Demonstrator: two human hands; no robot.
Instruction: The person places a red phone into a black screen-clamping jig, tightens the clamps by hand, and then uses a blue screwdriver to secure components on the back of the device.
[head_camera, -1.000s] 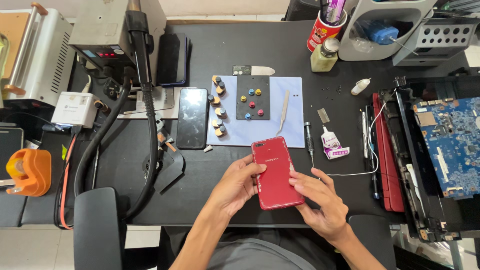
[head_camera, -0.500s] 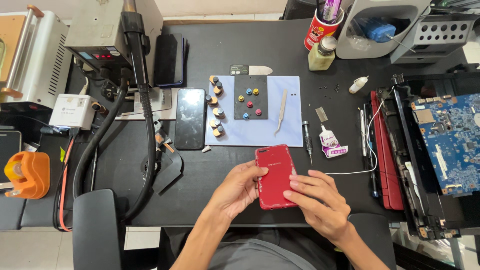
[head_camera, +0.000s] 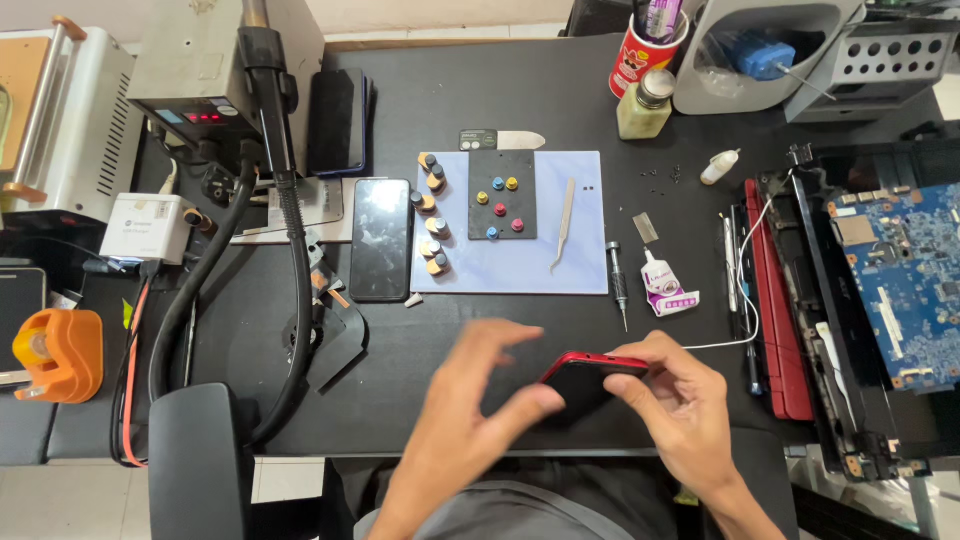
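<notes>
While both hands meet low over the black bench, the red smartphone (head_camera: 590, 375) sits between them, tipped up so that its thin red edge shows along the top and its dark glass face turns toward the person. The left hand (head_camera: 478, 405) is motion-blurred; its fingers are spread loosely, with the thumb pressed against the phone's near left corner. The right hand (head_camera: 672, 405) curls its fingers around the phone's right end, thumb under and fingertips over the red edge, gripping it.

Just beyond the right fingertips lie a small screwdriver (head_camera: 617, 283) and a white glue tube (head_camera: 665, 290), with a thin white cable (head_camera: 745, 300) trailing past. Farther out from the left fingers, a pale blue work mat (head_camera: 560, 275) carries metal tweezers (head_camera: 566, 208), a black magnetic pad (head_camera: 503, 195) with coloured dots, and a row of small bottles (head_camera: 432, 215). A second, black phone (head_camera: 381, 238) lies beside the mat's left side. Well beyond, a hot-air station (head_camera: 215, 70) stands at the back.
</notes>
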